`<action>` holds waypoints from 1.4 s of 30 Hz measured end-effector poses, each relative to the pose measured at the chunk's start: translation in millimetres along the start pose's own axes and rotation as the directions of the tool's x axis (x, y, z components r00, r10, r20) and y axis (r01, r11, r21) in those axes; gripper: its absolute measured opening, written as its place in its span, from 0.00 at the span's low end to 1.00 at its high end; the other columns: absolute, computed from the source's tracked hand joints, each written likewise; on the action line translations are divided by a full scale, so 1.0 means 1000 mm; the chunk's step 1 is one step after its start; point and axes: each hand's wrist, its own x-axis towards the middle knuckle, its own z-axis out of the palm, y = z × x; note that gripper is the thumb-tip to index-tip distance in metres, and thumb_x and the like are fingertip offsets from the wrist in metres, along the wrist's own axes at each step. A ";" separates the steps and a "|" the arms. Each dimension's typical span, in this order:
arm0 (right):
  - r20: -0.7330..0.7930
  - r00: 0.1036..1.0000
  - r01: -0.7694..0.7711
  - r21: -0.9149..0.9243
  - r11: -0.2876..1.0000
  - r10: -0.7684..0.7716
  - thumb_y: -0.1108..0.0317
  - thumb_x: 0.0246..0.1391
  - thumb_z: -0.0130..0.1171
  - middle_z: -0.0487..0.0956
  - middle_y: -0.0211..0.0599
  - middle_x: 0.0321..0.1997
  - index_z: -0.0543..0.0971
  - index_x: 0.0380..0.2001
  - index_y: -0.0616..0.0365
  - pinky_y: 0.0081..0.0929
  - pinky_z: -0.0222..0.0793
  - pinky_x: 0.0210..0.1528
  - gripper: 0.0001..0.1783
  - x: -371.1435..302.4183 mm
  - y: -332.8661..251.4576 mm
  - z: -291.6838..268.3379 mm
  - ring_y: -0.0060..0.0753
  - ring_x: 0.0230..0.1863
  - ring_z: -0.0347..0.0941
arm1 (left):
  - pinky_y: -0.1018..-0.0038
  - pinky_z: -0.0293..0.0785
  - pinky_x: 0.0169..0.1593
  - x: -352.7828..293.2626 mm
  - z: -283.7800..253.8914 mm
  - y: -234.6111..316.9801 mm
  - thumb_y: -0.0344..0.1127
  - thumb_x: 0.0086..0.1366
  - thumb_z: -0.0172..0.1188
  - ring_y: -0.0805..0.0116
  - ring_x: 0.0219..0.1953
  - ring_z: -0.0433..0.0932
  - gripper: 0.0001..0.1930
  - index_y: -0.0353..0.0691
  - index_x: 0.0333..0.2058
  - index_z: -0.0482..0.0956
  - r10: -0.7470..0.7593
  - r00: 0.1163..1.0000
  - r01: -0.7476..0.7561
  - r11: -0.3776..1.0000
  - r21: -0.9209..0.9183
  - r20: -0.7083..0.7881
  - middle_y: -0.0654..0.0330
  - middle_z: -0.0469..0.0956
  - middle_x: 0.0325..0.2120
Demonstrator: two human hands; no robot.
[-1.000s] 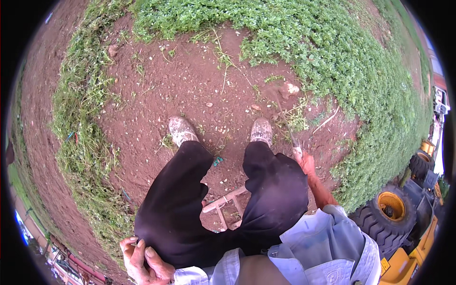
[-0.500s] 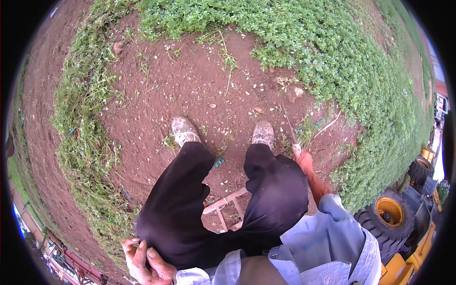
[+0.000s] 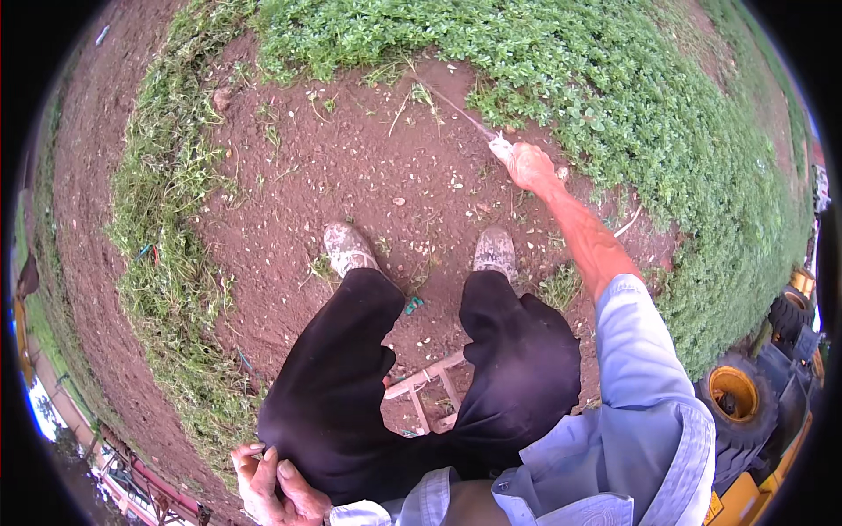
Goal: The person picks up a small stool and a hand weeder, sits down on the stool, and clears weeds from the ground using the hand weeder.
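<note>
Watching remotely, I see right hand (image 3: 528, 167) gripping a thin-bladed tool (image 3: 484, 130), its blade over bare soil (image 3: 351, 167) just beside green plants (image 3: 631, 96). Left hand (image 3: 279, 487) sits curled at left thigh (image 3: 329, 377); I can't tell if it's holding anything.

I can count two hands: one left hand (image 3: 279, 491) and one right hand (image 3: 529, 167). There is one long thin-bladed tool (image 3: 465, 117). The shoes (image 3: 349, 250) are two, the dark trouser legs (image 3: 329, 351) also two. I see one light-blue shirt (image 3: 649, 359), one wooden frame (image 3: 425, 377) and two big tyres (image 3: 763, 421). The pale bits (image 3: 399, 202) on the soil (image 3: 298, 175) are too many for exact counting.
</note>
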 end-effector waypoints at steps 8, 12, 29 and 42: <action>0.093 0.949 -0.300 -0.030 0.953 0.302 0.33 0.59 0.44 0.80 0.60 0.37 0.83 0.32 0.62 0.47 0.71 0.45 0.38 -0.072 0.101 -0.030 0.61 0.43 0.77 | 0.59 0.70 0.44 -0.003 0.003 -0.003 0.26 0.64 0.53 0.50 0.37 0.73 0.10 0.23 0.39 0.76 -0.018 0.997 0.023 0.998 0.057 -0.075 0.43 0.74 0.32; 0.016 0.989 -0.146 0.257 0.955 0.147 0.34 0.61 0.41 0.80 0.58 0.43 0.81 0.44 0.57 0.47 0.70 0.50 0.37 -0.082 0.105 -0.001 0.61 0.48 0.75 | 0.59 0.71 0.44 0.000 0.002 -0.002 0.27 0.65 0.53 0.50 0.37 0.73 0.10 0.23 0.40 0.76 -0.023 0.998 0.025 0.999 0.027 -0.055 0.43 0.74 0.33; 0.162 0.737 -0.667 0.016 0.745 0.656 0.35 0.59 0.49 0.76 0.53 0.19 0.78 0.22 0.67 0.43 0.66 0.30 0.39 -0.392 0.207 0.014 0.42 0.24 0.74 | 0.60 0.71 0.48 -0.003 0.006 0.006 0.27 0.65 0.54 0.50 0.39 0.75 0.10 0.22 0.38 0.77 0.041 0.995 -0.035 0.997 0.070 -0.089 0.45 0.78 0.33; -0.058 0.960 -0.226 0.407 0.885 0.272 0.39 0.60 0.49 0.77 0.57 0.25 0.78 0.32 0.65 0.46 0.68 0.35 0.33 -0.201 0.069 0.022 0.61 0.31 0.75 | 0.60 0.69 0.51 -0.021 0.003 0.009 0.27 0.65 0.55 0.52 0.42 0.75 0.10 0.24 0.39 0.78 0.016 0.998 -0.010 0.997 0.081 -0.064 0.47 0.79 0.35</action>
